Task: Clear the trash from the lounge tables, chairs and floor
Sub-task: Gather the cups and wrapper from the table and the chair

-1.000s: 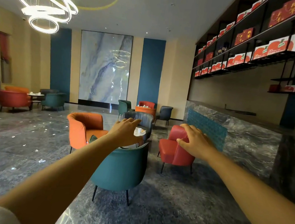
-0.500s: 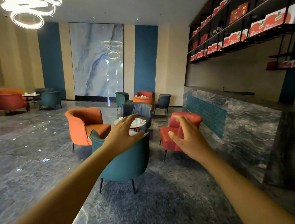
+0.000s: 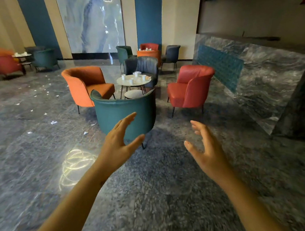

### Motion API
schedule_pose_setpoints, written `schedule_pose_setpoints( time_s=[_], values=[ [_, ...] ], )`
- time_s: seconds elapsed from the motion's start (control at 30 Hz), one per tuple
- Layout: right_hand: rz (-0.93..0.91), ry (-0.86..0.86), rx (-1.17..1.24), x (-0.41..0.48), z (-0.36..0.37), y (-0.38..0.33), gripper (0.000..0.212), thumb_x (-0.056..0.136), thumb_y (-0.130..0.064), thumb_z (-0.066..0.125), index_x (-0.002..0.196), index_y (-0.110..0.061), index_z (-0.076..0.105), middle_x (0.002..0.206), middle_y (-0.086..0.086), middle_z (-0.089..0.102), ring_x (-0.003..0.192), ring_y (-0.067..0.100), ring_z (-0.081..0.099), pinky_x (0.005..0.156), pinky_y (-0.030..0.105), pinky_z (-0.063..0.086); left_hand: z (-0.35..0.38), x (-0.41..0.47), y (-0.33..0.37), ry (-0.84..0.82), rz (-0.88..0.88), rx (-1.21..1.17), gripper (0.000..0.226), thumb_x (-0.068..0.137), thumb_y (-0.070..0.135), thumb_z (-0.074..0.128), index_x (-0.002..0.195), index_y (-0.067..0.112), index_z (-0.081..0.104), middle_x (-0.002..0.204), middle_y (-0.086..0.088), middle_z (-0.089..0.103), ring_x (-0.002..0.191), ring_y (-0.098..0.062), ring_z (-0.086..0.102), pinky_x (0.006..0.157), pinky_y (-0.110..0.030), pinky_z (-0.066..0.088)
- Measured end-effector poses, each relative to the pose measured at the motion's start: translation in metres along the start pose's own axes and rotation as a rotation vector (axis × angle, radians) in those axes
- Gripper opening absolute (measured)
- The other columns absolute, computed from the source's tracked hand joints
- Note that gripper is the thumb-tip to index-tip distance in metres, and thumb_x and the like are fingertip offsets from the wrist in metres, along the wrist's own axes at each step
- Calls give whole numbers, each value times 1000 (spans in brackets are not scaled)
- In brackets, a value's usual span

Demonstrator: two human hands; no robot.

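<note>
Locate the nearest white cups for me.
In the head view, the white cups stand on the round table just left of centre, ringed by the orange chair, red chair and teal chair.

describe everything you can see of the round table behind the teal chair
The round table has a pale, stone-like top on thin dark legs. It stands upright among four armchairs, just behind the teal chair, whose back hides part of its base. Several white paper cups and some small litter sit on top. A lower round table, smaller, stands right beside it.
</note>
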State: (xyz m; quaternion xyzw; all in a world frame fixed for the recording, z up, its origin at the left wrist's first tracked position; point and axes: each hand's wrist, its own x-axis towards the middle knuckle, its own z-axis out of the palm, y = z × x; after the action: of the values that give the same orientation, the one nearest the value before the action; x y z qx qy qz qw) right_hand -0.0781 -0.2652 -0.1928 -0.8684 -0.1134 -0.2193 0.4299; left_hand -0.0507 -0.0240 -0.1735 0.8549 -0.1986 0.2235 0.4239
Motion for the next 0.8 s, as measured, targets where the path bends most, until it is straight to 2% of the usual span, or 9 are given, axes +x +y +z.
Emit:
schedule_pose_setpoints(
  time_s=[0.07,0.13,0.27,0.5,0.63,0.8],
  values=[
    [45,-4,32,-9,2,14,50,89,-36,55,132,-41,31,129,-19,37,120,-2,35,92,17,28,11,-7,-2,-16,-25,-25,62,81,39,60,138,28,39,135,5,49,124,-6,44,95,-7,28],
    [94,-6,61,-16,4,31,51,88,-33,56,134,-36,33,131,-16,39,120,0,36,95,21,30,23,-12,-5,-27,-57,-41,64,78,45,57,138,30,38,135,8,47,126,-6,43,99,-16,30],
    [165,-16,98,-23,7,70,51,88,-27,58,134,-31,36,133,-11,40,119,2,39,95,22,31,49,-17,-18,-58,-92,-35,68,78,42,57,141,22,39,140,3,47,128,-9,43,105,-29,34],
    [275,-58,168,-2,15,132,50,89,-26,57,133,-33,34,134,-12,39,120,4,39,96,24,30,96,1,-55,-119,-238,10,66,81,39,60,140,19,39,139,-1,47,125,-10,44,102,-24,31],
    [325,-98,165,29,26,169,51,90,-31,55,136,-33,33,135,-14,36,120,3,36,95,24,29,126,29,-85,-166,-318,-8,71,76,53,53,140,27,38,140,5,45,123,-6,41,101,-25,31],
    [368,-125,151,92,52,230,51,90,-29,56,137,-29,35,140,-7,38,122,5,37,96,24,29,169,86,-145,-221,-350,6,69,76,57,52,138,35,33,142,5,42,122,-3,38,102,-29,30]
  ],
)
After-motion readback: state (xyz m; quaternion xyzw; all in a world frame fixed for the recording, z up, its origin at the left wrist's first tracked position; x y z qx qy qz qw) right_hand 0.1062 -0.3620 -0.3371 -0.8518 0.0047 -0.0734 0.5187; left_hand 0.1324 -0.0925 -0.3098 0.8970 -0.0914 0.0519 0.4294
